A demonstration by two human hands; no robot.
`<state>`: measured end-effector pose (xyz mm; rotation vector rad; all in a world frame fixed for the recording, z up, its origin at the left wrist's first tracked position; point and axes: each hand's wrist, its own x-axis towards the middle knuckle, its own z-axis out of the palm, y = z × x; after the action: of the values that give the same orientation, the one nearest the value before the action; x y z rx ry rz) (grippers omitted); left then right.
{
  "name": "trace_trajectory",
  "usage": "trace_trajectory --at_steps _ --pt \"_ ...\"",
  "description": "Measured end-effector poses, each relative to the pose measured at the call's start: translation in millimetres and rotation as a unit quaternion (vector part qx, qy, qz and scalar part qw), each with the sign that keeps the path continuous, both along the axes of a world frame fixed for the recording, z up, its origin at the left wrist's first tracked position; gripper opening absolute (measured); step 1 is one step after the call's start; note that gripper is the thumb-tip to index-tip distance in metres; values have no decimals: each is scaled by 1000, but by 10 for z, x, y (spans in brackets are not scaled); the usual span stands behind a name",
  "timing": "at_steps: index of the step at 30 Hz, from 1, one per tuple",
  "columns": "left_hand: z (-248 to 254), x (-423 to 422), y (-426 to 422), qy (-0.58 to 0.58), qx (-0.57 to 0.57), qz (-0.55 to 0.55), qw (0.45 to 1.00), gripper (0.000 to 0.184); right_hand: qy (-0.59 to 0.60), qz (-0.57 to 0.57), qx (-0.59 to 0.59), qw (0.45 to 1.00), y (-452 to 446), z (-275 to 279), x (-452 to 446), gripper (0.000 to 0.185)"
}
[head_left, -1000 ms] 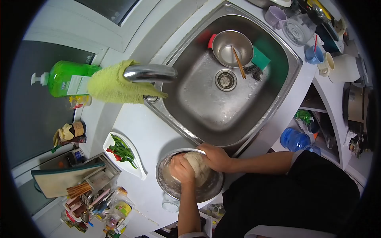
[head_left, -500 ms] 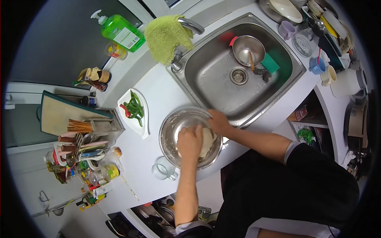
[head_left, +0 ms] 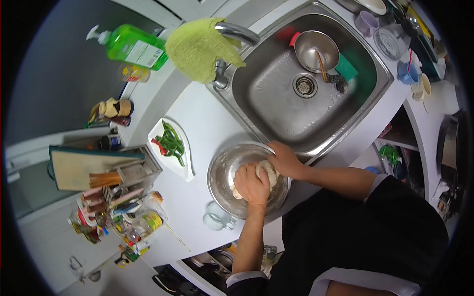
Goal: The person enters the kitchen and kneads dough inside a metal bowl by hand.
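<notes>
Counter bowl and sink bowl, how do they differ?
The counter bowl looks larger than the sink bowl. The counter bowl holds dough; a brown stick leans in the sink bowl. The right hand is at the counter bowl's rim; no hand touches the sink bowl. Both are round metal.

Lit in cool white. Bordered at left by a dark window [head_left: 59, 74] above a pale ledge [head_left: 157, 93]. Fitted with a white desk [head_left: 197, 113], inset with a steel sink [head_left: 276, 108]. Flanked at right by curved open shelving [head_left: 418, 138].
</notes>
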<state>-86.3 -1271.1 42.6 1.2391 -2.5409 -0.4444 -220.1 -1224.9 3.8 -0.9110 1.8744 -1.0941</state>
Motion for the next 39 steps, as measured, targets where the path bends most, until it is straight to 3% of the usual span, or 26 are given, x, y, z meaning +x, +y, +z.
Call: trace_trajectory --at_steps 11,15,18,20,22,23,25,28,32,34,35,36,38,39 --pt "-445 -7 -665 27 48 -12 998 27 -38 16 -32 999 -1 61 -6 31" --pt "-433 -8 -731 1 54 -23 998 29 -36 -8 -7 999 4 84 37 31" --pt "-316 -81 -718 47 42 -17 998 28 -3 -27 -9 1000 7 -25 71 32" --pt "-78 18 -586 79 75 8 994 24 11 14 7 1000 -9 16 8 33" --pt "77 249 -382 79 -12 122 989 30 18 53 25 998 -22 1 -1 34" --pt "62 359 -271 79 -12 127 989 30 29 40 7 999 -28 -66 32 36" --pt "-66 509 -104 163 105 328 924 46 40 29 -14 999 -59 -84 40 37" --pt "-231 490 -91 212 185 392 876 59 28 44 -11 999 -92 -50 28 39" --pt "-204 459 -287 249 222 416 846 62 65 33 -10 997 -80 -153 38 41" --pt "-40 496 -364 275 355 395 801 60 73 35 -26 996 -91 -127 64 41" --pt "-131 536 -391 353 359 419 756 50 62 28 -23 997 -87 -111 62 41" --pt "-168 588 -410 354 358 417 756 50 51 20 -20 998 -85 -90 54 41" --pt "-228 703 -419 418 439 406 684 41 59 11 -19 998 -93 -108 67 41" --pt "-29 554 -344 449 434 407 666 35 65 4 -17 998 -102 -117 68 40"
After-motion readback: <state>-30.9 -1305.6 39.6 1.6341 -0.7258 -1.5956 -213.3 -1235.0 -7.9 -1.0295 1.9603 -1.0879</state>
